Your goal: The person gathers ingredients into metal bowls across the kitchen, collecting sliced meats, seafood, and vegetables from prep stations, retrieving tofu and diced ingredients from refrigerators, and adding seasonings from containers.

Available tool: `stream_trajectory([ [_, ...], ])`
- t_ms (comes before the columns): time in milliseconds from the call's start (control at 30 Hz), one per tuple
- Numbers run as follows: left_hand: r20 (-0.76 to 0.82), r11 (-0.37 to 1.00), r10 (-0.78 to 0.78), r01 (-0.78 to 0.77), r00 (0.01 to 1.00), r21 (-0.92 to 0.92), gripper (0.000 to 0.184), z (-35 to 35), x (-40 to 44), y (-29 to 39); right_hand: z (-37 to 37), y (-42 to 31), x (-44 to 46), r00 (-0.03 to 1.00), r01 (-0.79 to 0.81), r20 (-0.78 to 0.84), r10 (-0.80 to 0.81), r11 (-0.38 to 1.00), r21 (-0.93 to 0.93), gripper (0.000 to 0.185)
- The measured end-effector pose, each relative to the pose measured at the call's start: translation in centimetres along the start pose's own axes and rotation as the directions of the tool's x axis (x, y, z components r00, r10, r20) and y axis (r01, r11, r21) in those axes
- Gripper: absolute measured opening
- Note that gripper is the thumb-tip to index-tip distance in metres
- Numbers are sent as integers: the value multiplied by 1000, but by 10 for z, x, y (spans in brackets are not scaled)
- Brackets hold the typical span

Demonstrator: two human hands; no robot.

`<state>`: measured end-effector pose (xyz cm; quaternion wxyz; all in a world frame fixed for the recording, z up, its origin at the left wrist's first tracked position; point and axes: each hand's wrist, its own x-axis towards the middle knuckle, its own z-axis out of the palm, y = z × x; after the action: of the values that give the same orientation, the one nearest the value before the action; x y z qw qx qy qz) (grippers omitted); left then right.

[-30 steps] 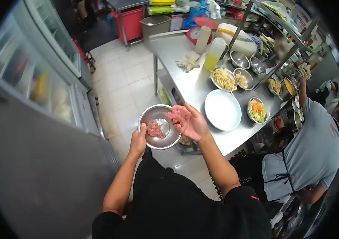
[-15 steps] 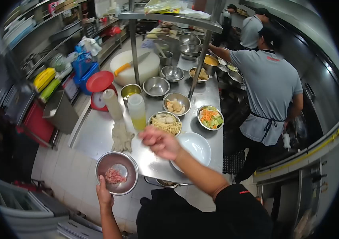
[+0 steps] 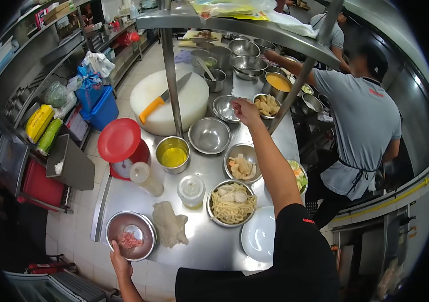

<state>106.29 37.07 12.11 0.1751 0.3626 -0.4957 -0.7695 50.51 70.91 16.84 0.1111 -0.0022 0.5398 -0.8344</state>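
My left hand (image 3: 120, 260) grips the rim of a steel mixing bowl (image 3: 147, 232) at the table's near left corner. A small heap of raw minced meat (image 3: 130, 240) lies inside. My right arm stretches far over the table, and my right hand (image 3: 246, 111) is closed at the right rim of a small steel bowl (image 3: 223, 111). Its fingertips are partly hidden there. Close by are another steel bowl (image 3: 209, 136) and a bowl of fried pieces (image 3: 267, 105). Beneath my forearm sits a bowl of pale cooked pieces (image 3: 242, 166).
A yellow-handled knife (image 3: 161, 98) rests on a round white cutting board (image 3: 141, 85). Nearby stand a red scale (image 3: 120, 140), a pot of yellow oil (image 3: 174, 157), squeeze bottles (image 3: 146, 178), a noodle bowl (image 3: 232, 204) and a white plate (image 3: 258, 234). A shelf post (image 3: 171, 80) rises mid-table. A co-worker (image 3: 355, 110) stands right.
My right hand has moved forward from above the noodles to the small steel bowl. The view has shifted forward, and my left hand still holds the meat bowl.
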Motion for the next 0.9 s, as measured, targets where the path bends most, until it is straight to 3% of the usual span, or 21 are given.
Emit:
stream_trajectory([
  [67,6,1000,13,-13,1000,-4,54,4,11,-3,4,-3,20,999,-10,-40,7,997,-78,9],
  [100,7,1000,-5,5,1000,-12,54,7,15,-3,9,-13,19,996,-87,-50,73,912,-402,13],
  [133,7,1000,-24,24,1000,-16,54,9,18,-2,10,-16,21,987,-157,-83,137,720,-676,17],
  [167,0,1000,-21,21,1000,-17,55,12,21,-1,-25,2,59,973,26,189,136,743,-669,32],
  [200,-1,1000,-27,27,1000,-14,55,14,25,1,-26,0,58,973,19,183,141,742,-670,32],
  [233,18,999,-33,33,999,-13,55,15,27,2,-27,0,57,994,32,-12,-107,403,-914,35],
  [267,35,999,-41,41,999,-13,55,16,28,4,-26,3,54,913,-86,-82,-400,8,-996,38],
  [300,25,999,-50,50,998,-15,55,18,28,6,-29,12,44,839,-97,-86,-537,8,-995,33],
  [333,29,998,-61,61,998,3,56,22,27,11,-46,23,56,847,-94,-80,-526,0,-996,33],
  [433,74,996,-88,87,993,17,57,29,30,18,-95,51,85,937,-77,41,-347,-319,-945,21],
  [500,45,991,-132,132,990,1,55,31,33,19,-147,54,111,880,126,378,-288,-626,-770,17],
  [533,50,989,-143,145,988,-30,54,20,34,14,-168,61,123,813,235,533,-234,-706,-668,15],
  [567,-12,987,-154,154,988,-41,52,19,30,15,-197,67,145,653,360,713,-256,-723,-590,13],
  [600,8,982,-182,182,983,-56,52,13,32,13,-154,41,117,765,262,636,-101,-853,-451,16],
  [633,-34,985,-161,158,986,-67,52,19,32,17,-137,33,113,857,212,306,-414,-257,-943,27],
  [667,-57,988,-138,133,989,-76,52,24,34,20,-115,30,115,854,260,336,-397,-235,-937,27],
  [733,-94,993,-92,84,991,-85,53,20,36,22,-95,28,116,968,-109,-160,-194,251,-962,35],
  [767,-80,994,-51,43,996,-96,54,17,32,22,-88,25,108,969,-93,-147,-200,254,-963,35],
  [833,-137,997,-6,-5,991,-77,55,2,33,30,-85,21,102,886,80,69,-459,3,-997,34],
  [900,-220,991,95,-114,971,-75,56,-14,34,40,-82,8,96,850,83,84,-520,-26,-996,33],
])
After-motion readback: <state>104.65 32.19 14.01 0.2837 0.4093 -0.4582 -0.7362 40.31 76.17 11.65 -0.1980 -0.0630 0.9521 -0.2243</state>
